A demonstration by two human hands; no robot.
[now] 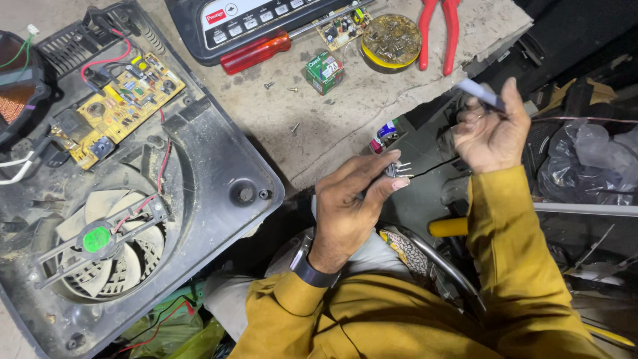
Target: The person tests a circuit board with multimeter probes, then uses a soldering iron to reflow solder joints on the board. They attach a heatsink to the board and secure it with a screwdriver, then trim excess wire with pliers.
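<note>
The head view looked down at two hands over a messy work table. A small dark part with three thin metal legs (399, 169) was pinched between the thumb and first fingers of the left hand (349, 203). The legs stuck out to the right, toward the right hand (488, 133), so the long way of the part ran left to right. The part was held in the air, past the edge of the grey stone table top (332, 126), and it was nearer to the left hand than to anything else. A thin dark wire or rod (435, 166) was seen running from near the legs up to the right hand. It could not be told if it touched the legs. The fingers of the right hand were curled shut around a small pale grey tool or tube (480, 93), with one end poking out above the thumb. The rest of that thing was hidden inside the fist, so its kind could not be made out.

On the table, a black plastic cooker base with a round fan (100, 246) and a yellow circuit board (119, 106) was laid open, well apart from the hands. A red-handled screwdriver (256, 53), red pliers (438, 33) and a round tin of small bits (391, 41) were left near the far edge. The pliers were cut off at the top.
</note>
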